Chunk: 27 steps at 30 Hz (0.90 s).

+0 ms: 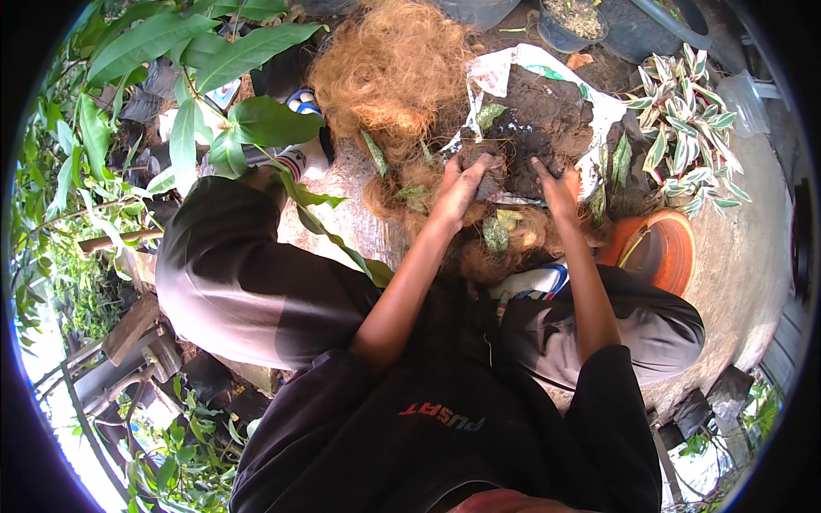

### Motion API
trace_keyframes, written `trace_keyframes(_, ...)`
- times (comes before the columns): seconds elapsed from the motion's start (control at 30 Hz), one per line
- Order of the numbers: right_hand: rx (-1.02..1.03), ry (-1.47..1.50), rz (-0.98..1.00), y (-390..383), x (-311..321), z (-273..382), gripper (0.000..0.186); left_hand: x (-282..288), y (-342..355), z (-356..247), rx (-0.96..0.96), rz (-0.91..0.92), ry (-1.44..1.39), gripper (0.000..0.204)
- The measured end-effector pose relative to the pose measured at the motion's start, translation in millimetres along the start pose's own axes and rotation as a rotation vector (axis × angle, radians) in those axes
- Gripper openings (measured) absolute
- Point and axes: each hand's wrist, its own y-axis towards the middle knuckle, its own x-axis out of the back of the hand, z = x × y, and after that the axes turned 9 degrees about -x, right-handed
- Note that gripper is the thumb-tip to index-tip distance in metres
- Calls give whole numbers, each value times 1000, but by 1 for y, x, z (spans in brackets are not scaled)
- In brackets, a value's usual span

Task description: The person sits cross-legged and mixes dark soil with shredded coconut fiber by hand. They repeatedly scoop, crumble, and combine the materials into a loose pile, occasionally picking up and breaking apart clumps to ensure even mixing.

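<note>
Left grip [462, 181] clamped on soil clump [489, 179], right grip [560, 190] dug into soil [547, 120] – clump may crumble, spill off torn bag [599, 107] into fibre [393, 68].

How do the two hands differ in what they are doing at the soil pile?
The left hand curls around a dark clump of soil, fingers bent over it; the right hand presses into the soil pile and holds nothing that shows. The left hand lies next to the brown fibre heap; the right hand is nearer the orange pot. Both are bare and soiled.
</note>
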Motion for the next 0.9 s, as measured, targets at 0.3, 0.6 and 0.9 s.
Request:
trace_keyframes(0.3,100,-126,27,2,-5,-4,60,4,-4,-5,17,-14,-9,50)
trace_keyframes(0.6,-92,-290,15,-14,-2,18,76,5,-5,-2,33,-84,5,46)
trace_keyframes(0.9,85,-391,-144,-1,-9,-3,80,-1,-4,0,63,-13,53,49)
